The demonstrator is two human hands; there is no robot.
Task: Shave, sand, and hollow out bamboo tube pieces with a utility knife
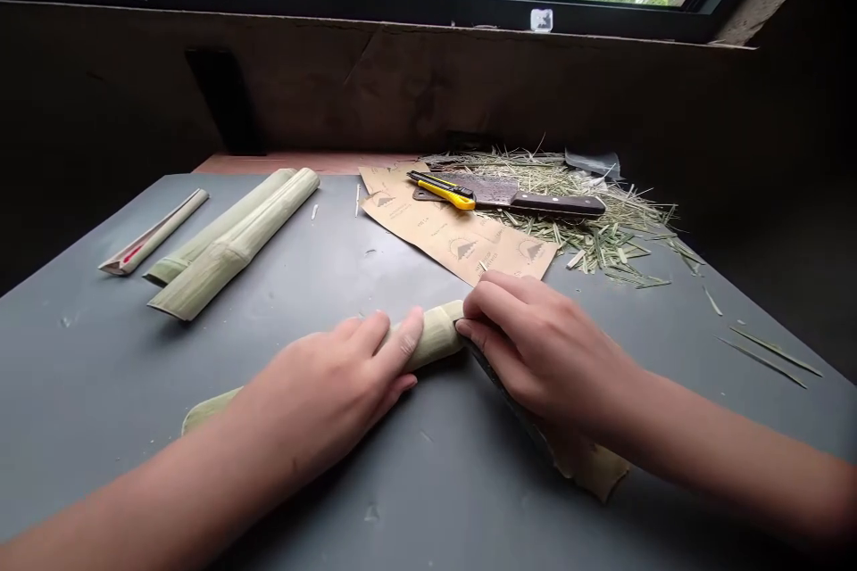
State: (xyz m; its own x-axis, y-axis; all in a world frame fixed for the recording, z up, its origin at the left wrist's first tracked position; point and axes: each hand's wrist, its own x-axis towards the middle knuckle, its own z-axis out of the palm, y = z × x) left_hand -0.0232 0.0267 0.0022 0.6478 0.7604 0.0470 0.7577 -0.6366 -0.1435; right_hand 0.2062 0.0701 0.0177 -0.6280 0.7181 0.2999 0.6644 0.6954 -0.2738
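A pale green bamboo piece (435,337) lies slantwise on the grey table (428,482), its left end showing beyond my left forearm. My left hand (354,366) is wrapped over its middle, thumb and fingers pressed on it. At the bamboo's right end, my right hand (528,339) pinches a strip of brown sandpaper (595,467) with a dark side; the strip hangs down under my palm to the table. The fingertips of my right hand touch the bamboo's end, and the exact contact beneath them is hidden.
Two bamboo pieces (234,254) and a folded paper roll (157,232) lie at the left. Behind my hands are brown printed sheets (455,236), a yellow cutter (442,189), a cleaver (555,203) and a heap of bamboo shavings (616,241). A window frame (428,0) stands beyond.
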